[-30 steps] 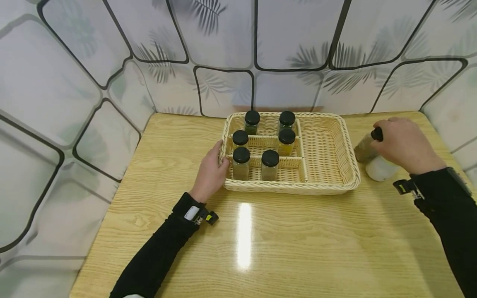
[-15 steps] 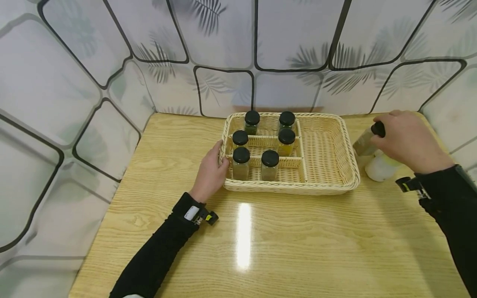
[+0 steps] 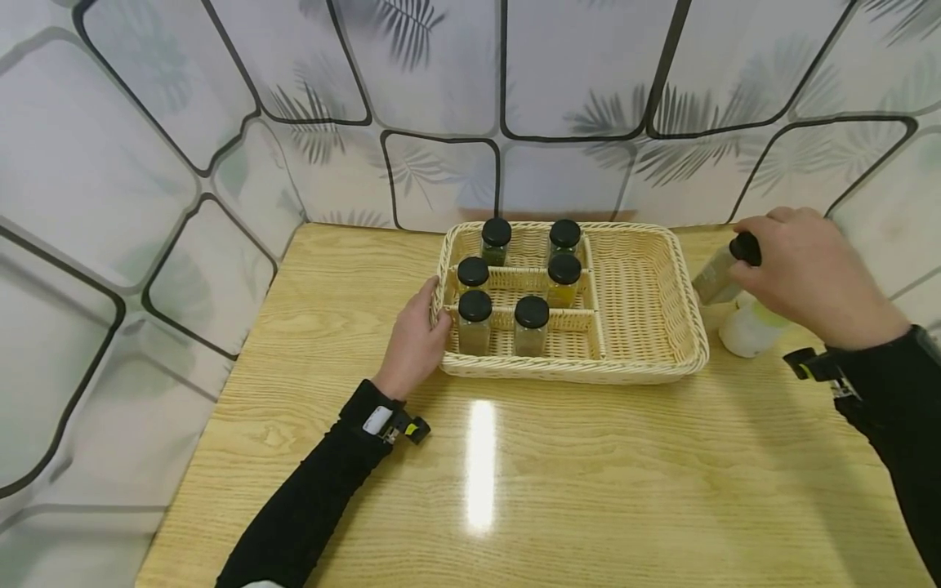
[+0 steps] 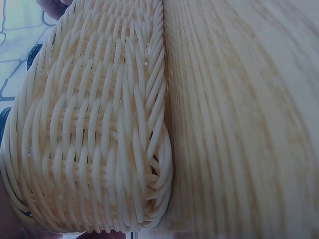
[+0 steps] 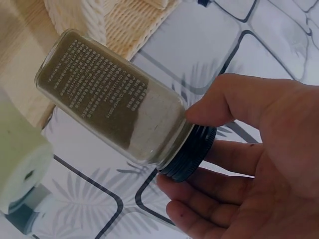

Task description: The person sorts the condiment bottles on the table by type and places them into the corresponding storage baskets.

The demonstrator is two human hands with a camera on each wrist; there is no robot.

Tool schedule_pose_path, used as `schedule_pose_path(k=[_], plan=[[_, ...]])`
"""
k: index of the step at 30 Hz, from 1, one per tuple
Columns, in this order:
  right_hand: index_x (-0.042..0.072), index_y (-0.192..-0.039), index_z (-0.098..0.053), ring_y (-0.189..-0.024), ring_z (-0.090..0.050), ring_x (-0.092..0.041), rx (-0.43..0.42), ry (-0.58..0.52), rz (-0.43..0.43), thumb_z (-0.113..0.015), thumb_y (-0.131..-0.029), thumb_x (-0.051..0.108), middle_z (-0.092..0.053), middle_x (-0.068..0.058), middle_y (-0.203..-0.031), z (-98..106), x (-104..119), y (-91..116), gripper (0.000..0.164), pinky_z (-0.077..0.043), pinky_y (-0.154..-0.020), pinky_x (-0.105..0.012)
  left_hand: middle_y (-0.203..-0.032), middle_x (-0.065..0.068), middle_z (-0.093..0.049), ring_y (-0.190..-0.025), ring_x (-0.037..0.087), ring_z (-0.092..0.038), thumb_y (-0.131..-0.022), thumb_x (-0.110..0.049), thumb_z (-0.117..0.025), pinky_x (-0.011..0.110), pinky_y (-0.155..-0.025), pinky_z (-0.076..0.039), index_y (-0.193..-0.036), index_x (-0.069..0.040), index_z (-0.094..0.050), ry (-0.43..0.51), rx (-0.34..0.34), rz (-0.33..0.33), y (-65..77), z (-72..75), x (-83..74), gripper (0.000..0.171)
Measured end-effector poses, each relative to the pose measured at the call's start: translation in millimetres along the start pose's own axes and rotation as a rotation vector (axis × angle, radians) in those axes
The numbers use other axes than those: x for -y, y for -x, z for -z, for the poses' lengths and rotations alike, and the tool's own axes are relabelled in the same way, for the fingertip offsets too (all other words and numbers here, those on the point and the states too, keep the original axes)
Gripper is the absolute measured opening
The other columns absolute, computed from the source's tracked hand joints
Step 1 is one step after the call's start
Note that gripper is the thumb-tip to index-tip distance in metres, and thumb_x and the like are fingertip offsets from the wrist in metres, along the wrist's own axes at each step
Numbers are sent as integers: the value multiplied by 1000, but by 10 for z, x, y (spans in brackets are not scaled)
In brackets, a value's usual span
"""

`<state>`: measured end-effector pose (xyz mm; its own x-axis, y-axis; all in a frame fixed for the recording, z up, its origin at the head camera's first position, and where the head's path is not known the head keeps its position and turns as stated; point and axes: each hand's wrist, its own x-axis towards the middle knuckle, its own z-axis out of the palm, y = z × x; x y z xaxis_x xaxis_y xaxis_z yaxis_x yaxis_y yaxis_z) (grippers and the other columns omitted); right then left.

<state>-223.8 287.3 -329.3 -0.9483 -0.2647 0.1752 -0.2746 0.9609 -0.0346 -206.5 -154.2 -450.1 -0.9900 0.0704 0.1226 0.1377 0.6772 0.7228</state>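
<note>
My right hand [image 3: 809, 273] pinches the black lid of a glass spice jar [image 5: 104, 94], thumb on one side and fingers on the other. Grey-brown powder fills much of that jar, and pale printing covers its side. It tilts just beyond the right end of a cream wicker basket [image 3: 573, 369]. At the basket's left end, my left hand [image 3: 412, 339] grips the rim. In the left wrist view the woven wall [image 4: 89, 119] fills much of the picture, resting on the wooden table. Several black-lidded jars [image 3: 531, 318] stand in the basket's three left compartments.
Below my right hand stands a white bottle [image 3: 750, 333] with a pale yellow-green upper part, partly covered by the hand. The basket's large right compartment [image 3: 632, 302] shows bare weave. Patterned cloth walls [image 3: 566, 180] border the wooden table [image 3: 588, 474] at the back and sides.
My right hand has risen slightly and shifted back with the jar, which moves up with it. More of the white bottle shows beneath. The left hand and basket stay put.
</note>
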Motion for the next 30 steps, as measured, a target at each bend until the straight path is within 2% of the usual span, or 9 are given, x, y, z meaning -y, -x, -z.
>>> schedule_pose_path(k=[6,15,23,28,30], plan=[[-15,-128,-57,-93,-52,-52,3,5,-3,-65,-89,8,-57,-39,-111,73,74,45,45,-43,-85,-65,-153,21,-45,-140,34,-46,-102,-20,-43,48,-116,-39,-157,-4,-31,-2,1,-5,-6,1,2,59],[-13,-129,-57,-99,-51,-52,-11,-10,6,-63,-91,9,-57,-37,-114,179,180,101,44,-40,-92,-66,-153,21,-46,-141,34,-45,-102,-21,-43,48,-116,-39,-157,-4,-31,-4,-1,-5,1,3,-3,59],[-10,-128,-60,-101,-52,-51,-23,-17,51,-66,-89,11,-60,-35,-111,268,327,127,45,-42,-90,-66,-152,21,-46,-140,34,-45,-101,-20,-43,48,-115,-39,-157,-4,-32,-12,-3,-3,-3,-1,-2,59],[-7,-129,-61,-99,-55,-48,-27,-16,86,-67,-89,14,-61,-31,-109,302,426,137,46,-46,-78,-59,-152,21,-46,-140,35,-45,-101,-21,-43,48,-116,-39,-157,-5,-31,-13,-1,-3,-1,3,-5,59],[-6,-130,-60,-100,-55,-46,-20,-35,97,-66,-89,15,-62,-30,-110,313,476,142,46,-45,-77,-57,-152,21,-46,-140,35,-45,-101,-21,-43,49,-116,-39,-157,-5,-31,-14,0,-3,0,7,-8,59]])
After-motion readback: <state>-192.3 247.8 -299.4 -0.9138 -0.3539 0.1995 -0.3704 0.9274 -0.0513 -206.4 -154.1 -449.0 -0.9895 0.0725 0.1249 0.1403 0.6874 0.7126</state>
